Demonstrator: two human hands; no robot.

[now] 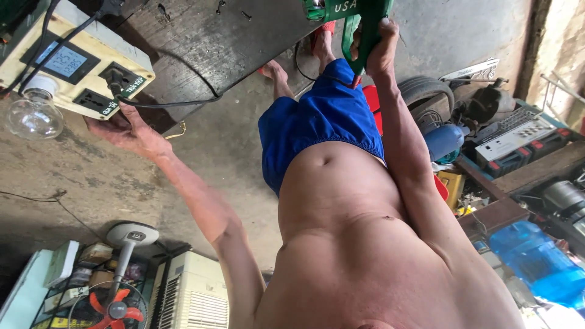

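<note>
My left hand (131, 131) reaches out to a cream power box (79, 64) on a dark bench, its fingers against the box's near edge just below a black plug (116, 85) in a socket. The box has a blue digital display and a clear light bulb (33, 116) on its side. A black cable (177, 102) runs from the plug across the bench. My right hand (379, 45) is closed around the green handle of a power tool (353, 18) held out in front, partly cut off at the top. My bare torso and blue shorts (320, 125) fill the middle.
A dark wooden bench top (201, 42) stands over a concrete floor. A small fan with orange blades (109, 304) and a white grilled appliance (192, 295) sit at lower left. On the right are a tyre (426, 91), a blue motor (445, 140), a grey keyed device (512, 137) and a blue water bottle (536, 259).
</note>
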